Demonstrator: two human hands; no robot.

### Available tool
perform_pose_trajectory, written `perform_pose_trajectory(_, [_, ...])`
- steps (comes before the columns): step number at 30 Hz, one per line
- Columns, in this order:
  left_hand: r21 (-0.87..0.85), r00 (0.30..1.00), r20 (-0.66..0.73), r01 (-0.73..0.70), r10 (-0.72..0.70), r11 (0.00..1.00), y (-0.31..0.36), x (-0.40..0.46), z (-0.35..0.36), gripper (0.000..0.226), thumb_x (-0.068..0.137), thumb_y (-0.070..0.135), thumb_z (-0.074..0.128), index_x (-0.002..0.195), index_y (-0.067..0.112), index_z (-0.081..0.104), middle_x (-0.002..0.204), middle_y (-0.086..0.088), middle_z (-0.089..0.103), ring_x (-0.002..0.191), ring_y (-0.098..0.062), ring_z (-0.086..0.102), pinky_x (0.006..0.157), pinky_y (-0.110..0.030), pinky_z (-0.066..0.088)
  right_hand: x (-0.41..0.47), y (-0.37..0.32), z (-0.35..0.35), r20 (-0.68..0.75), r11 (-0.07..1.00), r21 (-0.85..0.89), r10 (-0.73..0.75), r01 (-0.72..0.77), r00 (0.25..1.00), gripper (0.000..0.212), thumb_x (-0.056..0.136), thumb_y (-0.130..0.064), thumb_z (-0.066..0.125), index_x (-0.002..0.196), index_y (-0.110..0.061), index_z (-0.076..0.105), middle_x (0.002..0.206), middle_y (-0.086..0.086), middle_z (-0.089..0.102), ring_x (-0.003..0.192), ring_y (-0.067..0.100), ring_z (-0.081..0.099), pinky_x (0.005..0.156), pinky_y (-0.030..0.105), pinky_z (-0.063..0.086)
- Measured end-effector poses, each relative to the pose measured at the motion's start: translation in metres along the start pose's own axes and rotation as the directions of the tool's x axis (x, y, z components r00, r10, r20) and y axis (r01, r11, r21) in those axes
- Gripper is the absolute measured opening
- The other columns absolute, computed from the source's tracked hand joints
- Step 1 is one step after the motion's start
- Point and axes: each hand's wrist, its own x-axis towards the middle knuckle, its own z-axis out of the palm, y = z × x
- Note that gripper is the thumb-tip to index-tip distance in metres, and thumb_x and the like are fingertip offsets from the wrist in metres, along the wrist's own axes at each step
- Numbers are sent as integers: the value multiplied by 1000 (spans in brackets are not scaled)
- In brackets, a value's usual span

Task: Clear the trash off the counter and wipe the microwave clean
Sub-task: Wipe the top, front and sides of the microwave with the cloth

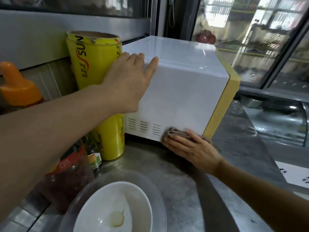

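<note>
bowl (115, 210) cut off by bottom edge, orange bottle (16, 86) by left edge, sauce jar (66, 178) partly hidden behind left forearm, label unreadable.

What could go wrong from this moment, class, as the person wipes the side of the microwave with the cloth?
1. The cloth under the right hand sits right beside the vent slots; if it is damp, moisture might get inside the microwave.

2. The left hand braces the top edge close to the yellow wrap rolls; a shove could tip them.

3. The bottles under the left forearm could be knocked toward the bowl.
</note>
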Motion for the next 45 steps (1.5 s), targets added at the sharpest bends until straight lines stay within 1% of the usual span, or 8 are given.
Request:
perform_pose_trajectory(5, [39, 999, -35, -36, 37, 999, -3, 1, 2, 103, 77, 38, 61, 145, 6, -9, 148, -26, 22, 135, -35, 29, 114, -43, 17, -13, 8, -7, 43, 999, -43, -2, 4, 999, 62, 83, -15, 47, 144, -22, 36, 148, -4, 38, 135, 12, 36, 115, 44, 4])
perform_pose_trajectory(8, [72, 998, -27, -52, 54, 996, -6, 2, 2, 101, 78, 36, 60, 145, 7, -10, 148, -24, 24, 135, -33, 31, 115, -44, 13, 31, -5, -11, -21, 999, -5, 46, -46, 999, 54, 93, -11, 28, 146, -10, 21, 145, -7, 42, 133, 9, 39, 116, 39, 4])
perform_pose_trajectory(15, [31, 984, 108, -145, 141, 989, -24, 11, -15, 105, 73, 32, 68, 146, 17, -5, 139, -9, 41, 122, -27, 49, 112, -45, 16, 56, -4, -23, -73, 988, 154, 29, -17, 997, 54, 89, -17, 27, 140, -28, 41, 147, -10, 38, 136, 9, 35, 114, 38, -1])
perform_pose_trajectory(19, [62, 958, 245, -170, 150, 983, -48, 22, -33, 101, 53, 56, 81, 133, 27, 27, 117, 2, 60, 110, -25, 55, 103, -48, 21, 1, 13, -14, -73, 955, 283, 112, -87, 991, 55, 90, -22, 43, 144, -19, 34, 151, -1, 34, 144, 18, 19, 119, 38, 5])
perform_pose_trajectory(24, [68, 935, 299, -219, 190, 973, -62, 25, -33, 124, 47, 62, 82, 144, 29, 13, 124, 3, 57, 120, -23, 48, 87, -39, 30, 50, 15, -23, -111, 979, 194, 82, -60, 990, 64, 83, -21, 40, 146, -15, 27, 152, -2, 30, 143, 16, 16, 118, 42, -5])
perform_pose_trajectory(32, [74, 958, 232, -189, 168, 979, -58, 22, -27, 122, 47, 63, 82, 143, 28, 15, 112, 0, 61, 108, -23, 54, 80, -35, 34, 120, 12, -52, -109, 982, 183, 59, -38, 992, 55, 88, -37, 50, 142, -25, 40, 148, -8, 38, 137, 13, 34, 118, 43, 17])
perform_pose_trajectory(40, [53, 964, 199, -187, 173, 981, -57, 21, -30, 115, 51, 57, 83, 141, 27, 19, 116, 1, 59, 111, -22, 52, 75, -34, 28, 143, 82, -79, -302, 937, 181, 341, -298, 890, 50, 89, -23, 42, 140, -20, 43, 145, 2, 43, 135, 19, 39, 114, 41, 25])
perform_pose_trajectory(45, [33, 964, 206, -181, 170, 983, -59, 21, -27, 113, 48, 58, 83, 139, 26, 26, 107, -2, 62, 103, -24, 56, 68, -34, 32, 141, 33, -61, -236, 966, 193, 216, -172, 947, 52, 90, -24, 37, 141, -19, 41, 148, 3, 39, 137, 23, 34, 114, 41, 26])
